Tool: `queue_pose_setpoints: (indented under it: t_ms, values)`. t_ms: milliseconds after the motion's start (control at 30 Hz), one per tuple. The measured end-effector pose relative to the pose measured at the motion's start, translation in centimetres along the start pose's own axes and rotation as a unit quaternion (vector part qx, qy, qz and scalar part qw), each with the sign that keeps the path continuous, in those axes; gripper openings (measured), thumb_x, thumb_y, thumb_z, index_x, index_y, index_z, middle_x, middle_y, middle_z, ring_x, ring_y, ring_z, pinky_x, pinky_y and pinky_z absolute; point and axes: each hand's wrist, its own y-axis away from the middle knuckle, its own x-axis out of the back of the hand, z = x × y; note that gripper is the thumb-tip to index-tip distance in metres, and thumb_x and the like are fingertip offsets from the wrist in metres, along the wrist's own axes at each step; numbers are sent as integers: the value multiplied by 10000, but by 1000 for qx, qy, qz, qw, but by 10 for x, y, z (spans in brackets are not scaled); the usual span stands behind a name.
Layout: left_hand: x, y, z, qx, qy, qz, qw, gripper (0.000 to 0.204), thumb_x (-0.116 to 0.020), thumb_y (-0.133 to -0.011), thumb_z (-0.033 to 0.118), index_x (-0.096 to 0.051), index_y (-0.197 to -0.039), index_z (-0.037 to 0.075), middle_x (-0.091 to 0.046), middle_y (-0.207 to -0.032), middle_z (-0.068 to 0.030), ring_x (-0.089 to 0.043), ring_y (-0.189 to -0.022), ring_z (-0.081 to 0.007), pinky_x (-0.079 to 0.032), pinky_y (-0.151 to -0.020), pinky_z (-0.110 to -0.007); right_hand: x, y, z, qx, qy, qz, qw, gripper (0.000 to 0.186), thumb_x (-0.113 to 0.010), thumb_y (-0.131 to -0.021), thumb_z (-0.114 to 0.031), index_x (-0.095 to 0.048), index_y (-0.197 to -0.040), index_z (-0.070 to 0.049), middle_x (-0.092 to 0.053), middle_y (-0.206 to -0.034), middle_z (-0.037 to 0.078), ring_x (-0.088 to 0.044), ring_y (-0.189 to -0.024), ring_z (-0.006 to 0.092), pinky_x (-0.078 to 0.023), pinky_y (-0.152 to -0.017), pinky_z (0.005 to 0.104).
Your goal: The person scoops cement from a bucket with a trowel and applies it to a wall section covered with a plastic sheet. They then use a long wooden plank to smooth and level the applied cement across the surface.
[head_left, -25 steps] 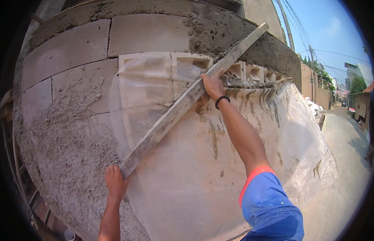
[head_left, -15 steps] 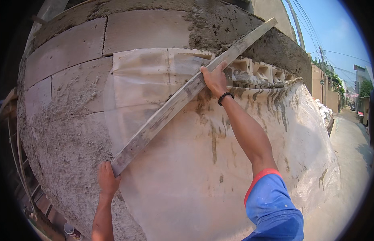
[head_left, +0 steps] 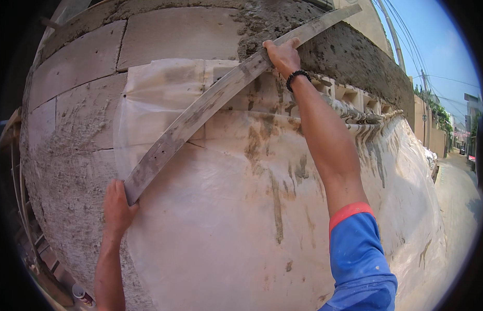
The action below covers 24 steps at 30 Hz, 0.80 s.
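A long, straight, mortar-stained plank slants across the wall, from lower left to upper right. My left hand is closed around its lower end. Farther up, my right hand, with a dark beaded bracelet at the wrist, grips the plank's edge; some of its fingers are hidden behind the wood. The plank's upper part crosses a band of rough grey mortar along the top of the wall. Behind its middle hangs a translucent plastic sheet, streaked with mortar drips.
Pale wall blocks show at the upper left, above rough plaster. A row of openwork vent blocks runs under the mortar band. A road lies at the right, with wires overhead. A cup sits at the lower left.
Both hands have shifted up and to the left in view with the plank. Its upper end now lies higher over the mortar band, and more of the sheet below shows.
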Motion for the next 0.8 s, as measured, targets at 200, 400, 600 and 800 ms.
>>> queue_pose_setpoints:
  t_ms: [200,400,600,800]
  values:
    - [1,-30,19,3,-3,23,1000,573,-782,-656,90,-464,-1123,-5,-511,-1094,-185,-507,-1036,-396,-446,-862,-466,6,-43,-9,29,-15,11,999,1115,-624,-817,-523,-40,-1475,162,-608,-1206,293,-655,-1032,351,-532,-892,389]
    - [9,-51,37,-2,-11,31,999,552,-785,-663,123,-453,-1088,7,-505,-1059,-173,-507,-1028,-389,-448,-845,-469,14,-68,-25,46,-25,0,999,1087,-643,-828,-497,-56,-1485,140,-664,-1056,250,-691,-854,293,-570,-745,380]
    - [15,-78,55,19,4,30,999,534,-779,-667,137,-457,-1073,7,-507,-1047,-172,-509,-1015,-386,-450,-843,-467,7,-116,-32,77,-43,43,995,911,-669,-804,-508,-292,-1345,119,-645,-1035,215,-651,-809,256,-543,-674,376]
    - [26,-107,66,42,5,15,999,519,-777,-672,142,-461,-1062,12,-515,-1047,-167,-518,-1020,-380,-458,-849,-465,6,-172,-51,96,6,1,995,1081,-632,-788,-545,-148,-1462,148,-681,-1049,215,-693,-803,275,-554,-782,358]
